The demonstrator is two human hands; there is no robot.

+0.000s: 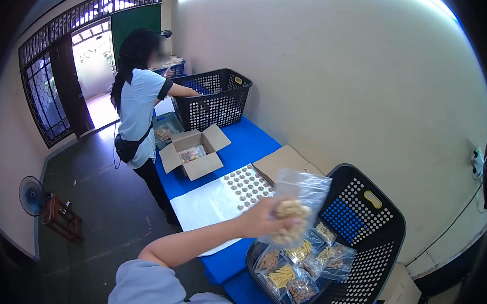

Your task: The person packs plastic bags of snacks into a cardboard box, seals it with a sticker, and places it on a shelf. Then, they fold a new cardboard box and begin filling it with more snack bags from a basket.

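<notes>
My left hand [268, 218] is closed round a clear zip bag [301, 192] of pale, chunky snacks. It holds the bag above the near black perforated basket [397, 229]. Inside that basket lie several clear bags of snacks, among them a bag of yellow sticks [281, 276] and a bag of brown pieces [301, 290]. Left of my hand, a white sheet [203, 204] with rows of round brown stickers [247, 187] lies on the blue table [250, 133]. My right hand is not in view.
Beyond the sheet stands an open cardboard box [202, 168] holding packets. Flat cardboard [286, 162] lies beside the wall. A co-worker [140, 98] reaches into the far black basket [218, 110], near a grey-green bin [169, 121]. A fan [31, 196] stands at the left.
</notes>
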